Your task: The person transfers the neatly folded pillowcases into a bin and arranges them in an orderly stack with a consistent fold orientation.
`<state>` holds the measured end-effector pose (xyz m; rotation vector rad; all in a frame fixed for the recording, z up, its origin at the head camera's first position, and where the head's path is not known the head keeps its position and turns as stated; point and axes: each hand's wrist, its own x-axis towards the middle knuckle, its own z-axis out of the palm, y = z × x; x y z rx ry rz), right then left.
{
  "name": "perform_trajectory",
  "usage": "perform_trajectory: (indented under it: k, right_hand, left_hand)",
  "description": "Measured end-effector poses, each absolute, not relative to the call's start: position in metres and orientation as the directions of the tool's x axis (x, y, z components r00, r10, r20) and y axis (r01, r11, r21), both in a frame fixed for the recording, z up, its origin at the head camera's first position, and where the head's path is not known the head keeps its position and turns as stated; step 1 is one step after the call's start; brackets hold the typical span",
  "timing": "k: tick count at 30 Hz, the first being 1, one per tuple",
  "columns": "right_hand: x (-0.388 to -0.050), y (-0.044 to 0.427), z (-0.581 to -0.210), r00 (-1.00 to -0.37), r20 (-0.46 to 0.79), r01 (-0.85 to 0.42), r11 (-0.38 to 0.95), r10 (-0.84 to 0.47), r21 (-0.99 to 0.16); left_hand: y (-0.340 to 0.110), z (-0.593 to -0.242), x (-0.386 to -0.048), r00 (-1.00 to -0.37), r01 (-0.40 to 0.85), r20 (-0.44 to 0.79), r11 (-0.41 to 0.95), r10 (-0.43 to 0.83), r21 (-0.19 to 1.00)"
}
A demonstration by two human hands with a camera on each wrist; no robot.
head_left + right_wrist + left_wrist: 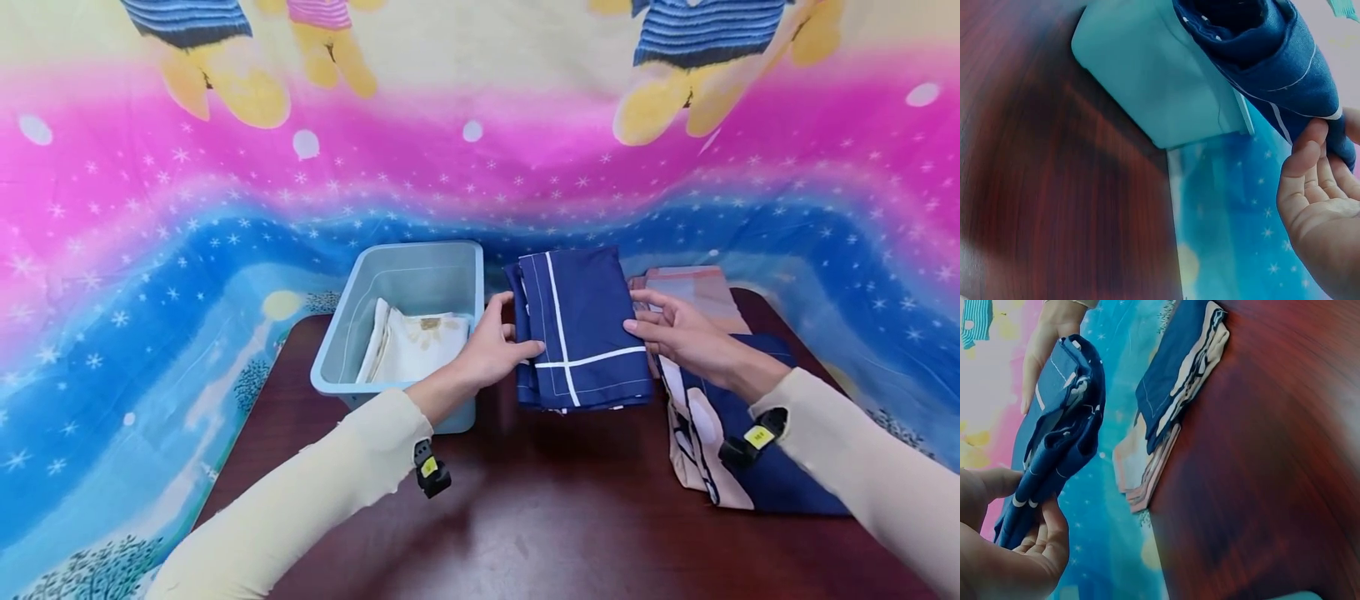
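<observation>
Together, the left hand (491, 346) and right hand (690, 337) pinch the folded navy white-striped cloth (596, 312) above the wooden table (525, 517), beside the plastic bin (423, 283), its long axis pointing away from the person.

Nothing is legible: behind the right grip (682, 333), a wrist camera (737, 454)'s yellow label (760, 437) bears marks too small to read; behind the left grip (489, 346), another yellow label (429, 467) is equally unreadable.
</observation>
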<state>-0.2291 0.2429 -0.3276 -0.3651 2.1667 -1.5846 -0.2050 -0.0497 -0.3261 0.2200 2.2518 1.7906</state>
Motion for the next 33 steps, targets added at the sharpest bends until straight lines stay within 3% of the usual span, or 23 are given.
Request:
perform_trajectory:
  k: [19,33]
  right_hand:
    - [-0.229,0.206,-0.320,-0.879,-0.135,-0.007,0.295,-0.457,-0.955]
    - [-0.236,0.179,-0.316,-0.862,-0.119,-0.010,0.250,-0.493,-0.968]
  left_hand:
    - [-0.085,-0.316,-0.201,-0.962,-0.079,-0.119,0.164,0.245,0.983]
    - [-0.115,-0.302,-0.201,-0.963,-0.063,-0.134,0.285,0.235,0.956]
